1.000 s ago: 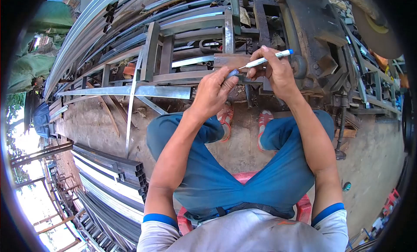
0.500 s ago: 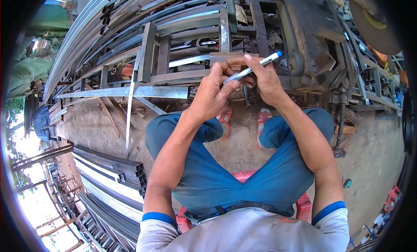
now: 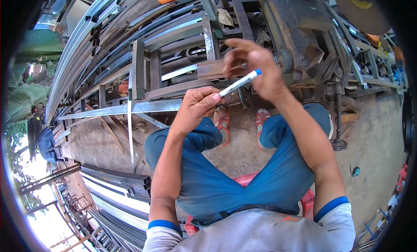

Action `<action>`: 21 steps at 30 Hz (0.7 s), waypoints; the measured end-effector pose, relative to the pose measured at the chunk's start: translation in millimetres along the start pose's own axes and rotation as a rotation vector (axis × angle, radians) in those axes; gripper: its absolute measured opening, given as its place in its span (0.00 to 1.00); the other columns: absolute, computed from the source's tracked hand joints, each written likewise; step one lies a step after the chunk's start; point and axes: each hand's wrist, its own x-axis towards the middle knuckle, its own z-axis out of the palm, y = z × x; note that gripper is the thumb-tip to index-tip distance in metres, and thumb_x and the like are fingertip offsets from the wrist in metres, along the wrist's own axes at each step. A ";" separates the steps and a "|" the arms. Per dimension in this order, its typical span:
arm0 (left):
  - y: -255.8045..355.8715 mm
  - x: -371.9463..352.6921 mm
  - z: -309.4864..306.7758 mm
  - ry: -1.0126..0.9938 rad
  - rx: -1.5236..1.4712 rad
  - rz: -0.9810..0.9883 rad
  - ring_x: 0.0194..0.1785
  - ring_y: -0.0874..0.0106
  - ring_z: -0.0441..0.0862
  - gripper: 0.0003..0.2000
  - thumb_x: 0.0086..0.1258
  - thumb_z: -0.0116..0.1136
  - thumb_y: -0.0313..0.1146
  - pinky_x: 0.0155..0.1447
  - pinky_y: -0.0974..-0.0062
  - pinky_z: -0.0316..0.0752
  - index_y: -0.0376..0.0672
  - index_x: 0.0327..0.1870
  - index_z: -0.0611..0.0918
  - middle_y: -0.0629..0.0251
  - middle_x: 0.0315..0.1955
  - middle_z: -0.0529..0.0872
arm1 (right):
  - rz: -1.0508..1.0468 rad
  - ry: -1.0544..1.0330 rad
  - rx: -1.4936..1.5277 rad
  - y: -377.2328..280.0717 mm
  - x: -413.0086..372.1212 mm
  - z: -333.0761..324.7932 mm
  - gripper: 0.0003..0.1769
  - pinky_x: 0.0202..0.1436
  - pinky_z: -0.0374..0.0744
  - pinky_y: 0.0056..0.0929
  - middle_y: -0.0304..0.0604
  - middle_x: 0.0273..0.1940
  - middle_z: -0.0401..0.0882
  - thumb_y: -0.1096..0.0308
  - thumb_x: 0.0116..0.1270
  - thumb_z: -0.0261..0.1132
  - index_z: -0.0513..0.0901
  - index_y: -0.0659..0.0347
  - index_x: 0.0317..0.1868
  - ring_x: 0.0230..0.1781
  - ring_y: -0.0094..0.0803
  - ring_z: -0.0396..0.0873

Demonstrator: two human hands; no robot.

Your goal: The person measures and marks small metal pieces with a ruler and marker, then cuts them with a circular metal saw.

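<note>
A white marker pen [image 3: 236, 84] with a blue end points up and to the right in front of me. My left hand [image 3: 197, 106] is closed around its lower end, the thumb on top. Just to the right, my right hand [image 3: 265, 76] is raised and blurred by motion. Its fingers are apart and curve to the left above the pen, apparently holding nothing. Beyond both hands lies a rusty square metal piece [image 3: 210, 70] by a welded steel frame [image 3: 138, 69].
Steel bars and tubes [image 3: 87, 39] pile up at the far left. A long flat metal strip [image 3: 152, 106] crosses the frame's near side. Stacked square tubes [image 3: 130, 180] lie at my left. A heavy machine with a threaded rod [image 3: 339, 108] stands at the right. I sit on a red chair [image 3: 307, 204].
My right hand has come off the pen and lifted up, its fingers spreading. The left hand keeps the pen and has shifted slightly down and left. The view has turned a little.
</note>
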 end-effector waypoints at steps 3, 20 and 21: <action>-14.0 3.4 4.4 0.053 0.216 0.034 0.25 0.87 0.60 0.14 0.80 0.57 0.39 0.28 0.83 0.52 0.35 0.43 0.85 0.79 0.23 0.69 | 0.066 -0.033 -0.058 -6.6 -0.9 -10.0 0.32 0.52 0.83 0.32 0.44 0.44 0.83 0.46 0.78 0.49 0.78 0.66 0.65 0.45 0.31 0.83; -60.6 7.4 23.4 -0.008 -0.385 -0.174 0.23 0.86 0.54 0.19 0.82 0.53 0.45 0.26 0.82 0.49 0.34 0.49 0.84 0.81 0.21 0.60 | 0.192 -0.127 -0.217 -0.1 -7.7 1.8 0.24 0.61 0.81 0.41 0.54 0.56 0.83 0.56 0.76 0.53 0.85 0.70 0.49 0.56 0.40 0.81; -70.8 6.3 29.0 -0.028 -0.426 -0.226 0.22 0.85 0.53 0.20 0.82 0.51 0.46 0.25 0.81 0.47 0.34 0.45 0.82 0.80 0.21 0.60 | 0.190 -0.120 -0.220 0.1 -8.0 3.7 0.24 0.61 0.81 0.41 0.54 0.56 0.83 0.56 0.76 0.53 0.85 0.70 0.49 0.56 0.40 0.81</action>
